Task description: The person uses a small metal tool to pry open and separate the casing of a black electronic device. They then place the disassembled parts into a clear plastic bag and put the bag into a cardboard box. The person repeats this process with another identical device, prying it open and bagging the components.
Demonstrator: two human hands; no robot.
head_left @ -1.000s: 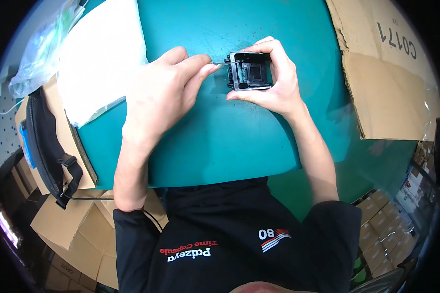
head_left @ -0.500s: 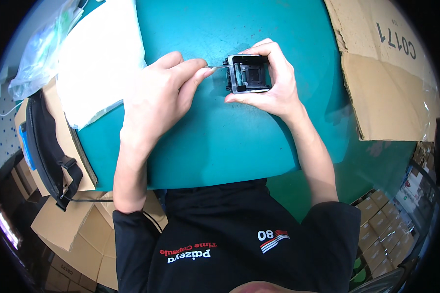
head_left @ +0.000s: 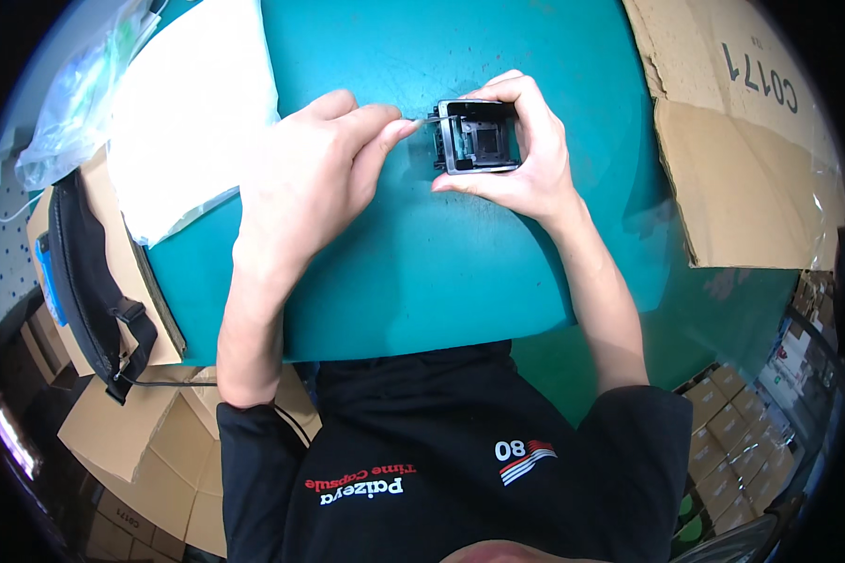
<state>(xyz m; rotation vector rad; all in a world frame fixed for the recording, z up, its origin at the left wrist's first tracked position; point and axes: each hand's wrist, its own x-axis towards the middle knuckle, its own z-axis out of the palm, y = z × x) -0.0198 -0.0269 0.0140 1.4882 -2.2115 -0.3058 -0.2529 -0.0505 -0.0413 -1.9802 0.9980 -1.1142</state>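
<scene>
A small black square part [head_left: 479, 137] with an open frame and a green edge rests on the teal mat [head_left: 422, 272]. My right hand [head_left: 526, 159] wraps around it from the right and grips it. My left hand [head_left: 314, 178] pinches a thin tool [head_left: 430, 119] between thumb and forefinger. The tool's tip touches the left side of the black part. What the tip meets is too small to tell.
A white sheet [head_left: 192, 113] lies on the mat's left part. A clear plastic bag [head_left: 70, 113] sits at the far left. A large cardboard box [head_left: 732, 131] stands to the right. Black bag with strap [head_left: 89, 281] and more cardboard boxes [head_left: 131, 441] lie lower left.
Both hands and the black part stay in nearly the same place; my left fingers shift only slightly at the part's left edge.
</scene>
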